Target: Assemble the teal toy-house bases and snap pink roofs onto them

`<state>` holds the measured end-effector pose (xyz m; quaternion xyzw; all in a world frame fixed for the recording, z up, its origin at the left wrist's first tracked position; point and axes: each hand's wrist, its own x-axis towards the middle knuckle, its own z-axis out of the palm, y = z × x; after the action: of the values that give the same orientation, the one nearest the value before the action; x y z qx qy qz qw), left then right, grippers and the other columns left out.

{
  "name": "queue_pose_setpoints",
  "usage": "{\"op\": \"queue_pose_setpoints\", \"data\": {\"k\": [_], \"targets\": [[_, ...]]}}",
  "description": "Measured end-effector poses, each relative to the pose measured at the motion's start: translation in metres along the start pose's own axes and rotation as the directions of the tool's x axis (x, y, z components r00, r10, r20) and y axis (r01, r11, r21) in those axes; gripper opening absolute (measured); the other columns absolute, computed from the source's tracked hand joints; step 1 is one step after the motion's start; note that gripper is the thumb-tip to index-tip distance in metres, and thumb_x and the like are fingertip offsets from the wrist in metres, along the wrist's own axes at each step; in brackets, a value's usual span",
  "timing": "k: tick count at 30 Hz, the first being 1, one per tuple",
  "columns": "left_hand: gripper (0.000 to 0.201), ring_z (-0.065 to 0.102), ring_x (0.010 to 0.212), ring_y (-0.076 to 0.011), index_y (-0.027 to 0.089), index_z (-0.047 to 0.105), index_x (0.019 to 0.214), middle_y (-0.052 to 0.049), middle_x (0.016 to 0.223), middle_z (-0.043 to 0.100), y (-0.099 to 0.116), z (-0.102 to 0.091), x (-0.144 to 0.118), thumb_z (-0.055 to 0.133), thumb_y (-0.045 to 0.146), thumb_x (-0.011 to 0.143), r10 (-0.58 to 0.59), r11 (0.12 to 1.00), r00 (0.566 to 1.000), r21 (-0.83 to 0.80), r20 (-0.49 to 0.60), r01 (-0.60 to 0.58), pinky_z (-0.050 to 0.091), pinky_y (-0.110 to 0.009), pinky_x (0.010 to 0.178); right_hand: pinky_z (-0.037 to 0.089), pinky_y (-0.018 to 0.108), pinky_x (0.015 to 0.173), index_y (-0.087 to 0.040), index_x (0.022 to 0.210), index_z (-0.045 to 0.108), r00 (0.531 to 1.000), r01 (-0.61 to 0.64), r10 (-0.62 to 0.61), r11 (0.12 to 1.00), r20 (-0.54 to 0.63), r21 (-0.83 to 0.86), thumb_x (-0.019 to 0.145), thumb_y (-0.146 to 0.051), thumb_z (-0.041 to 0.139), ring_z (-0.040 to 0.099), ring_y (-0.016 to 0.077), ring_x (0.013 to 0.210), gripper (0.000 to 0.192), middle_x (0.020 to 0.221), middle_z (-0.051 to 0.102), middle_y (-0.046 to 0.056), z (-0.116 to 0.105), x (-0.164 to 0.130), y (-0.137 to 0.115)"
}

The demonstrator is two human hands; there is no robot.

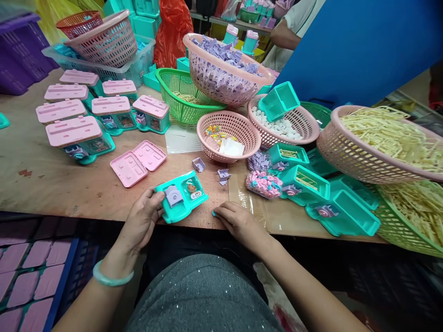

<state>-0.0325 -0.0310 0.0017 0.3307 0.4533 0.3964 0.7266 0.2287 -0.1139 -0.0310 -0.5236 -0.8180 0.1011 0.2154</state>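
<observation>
My left hand (pixel 143 216) is closed on the left end of a teal plastic toy box (pixel 183 213), its face with a lilac bracket and a small sticker turned up. At the table's front edge, my right hand (pixel 235 219) pinches a small teal piece (pixel 213 213), mostly hidden by the fingers. Two loose lilac brackets, one (pixel 198 164) farther back and one (pixel 224 175) nearer the right hand, lie beyond the box. An opened pink lid (pixel 138 162) rests flat behind my left hand.
Several pink-lidded teal boxes (pixel 74 131) stand at left. Behind are a pink basket of lilac parts (pixel 224 69) and a small pink basket (pixel 228 115). At right are a tub of pink pieces (pixel 264 183), open teal boxes (pixel 360 212) and a basket of yellow sticks (pixel 367 157). Someone's arm (pixel 285 34) shows behind.
</observation>
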Motion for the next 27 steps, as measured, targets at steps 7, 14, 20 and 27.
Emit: {"op": "queue_pose_setpoints", "data": {"k": [7,14,20,27], "targets": [[0.054,0.073,0.088,-0.0203,0.020,0.058,0.116,-0.006,0.106,0.076,-0.005,0.016,-0.009,0.085,0.043,0.074,0.094,0.994,0.996,0.055,-0.014,-0.093,0.058,-0.026,0.069,0.051,0.030,0.061,-0.020,0.088,0.064,0.955,-0.139,0.130,0.990,-0.266,-0.016,0.100,-0.015,0.052,0.064,0.0181,0.068,0.017,0.076,0.067,0.005,-0.010,0.009,-0.029],[0.062,0.071,0.102,-0.0243,0.021,0.051,0.117,-0.007,0.109,0.072,-0.015,0.044,-0.013,0.087,0.044,0.072,0.170,0.967,0.985,0.189,0.009,-0.169,0.059,-0.032,0.082,0.058,0.029,0.072,-0.022,0.098,0.065,0.778,-0.179,0.390,0.889,-0.493,0.421,0.096,-0.015,0.061,0.070,0.0170,0.078,0.009,0.087,0.072,0.003,-0.017,0.026,-0.076],[0.064,0.070,0.103,-0.0228,0.021,0.049,0.118,-0.006,0.110,0.071,-0.016,0.047,-0.012,0.087,0.044,0.072,0.170,0.965,0.985,0.198,0.024,-0.171,0.058,-0.032,0.085,0.058,0.028,0.071,-0.021,0.096,0.066,0.775,-0.168,0.367,0.905,-0.515,0.391,0.094,-0.011,0.063,0.070,0.0153,0.076,0.010,0.084,0.072,0.001,-0.017,0.028,-0.073],[0.062,0.072,0.097,-0.0198,0.021,0.049,0.116,-0.005,0.108,0.073,-0.017,0.048,-0.013,0.087,0.040,0.070,0.177,0.946,0.983,0.266,0.045,-0.183,0.057,-0.029,0.082,0.061,0.030,0.074,-0.021,0.104,0.066,0.789,-0.136,0.241,0.966,-0.565,0.222,0.092,-0.004,0.063,0.073,0.0177,0.081,0.021,0.088,0.074,0.005,-0.018,0.023,-0.076]]}}
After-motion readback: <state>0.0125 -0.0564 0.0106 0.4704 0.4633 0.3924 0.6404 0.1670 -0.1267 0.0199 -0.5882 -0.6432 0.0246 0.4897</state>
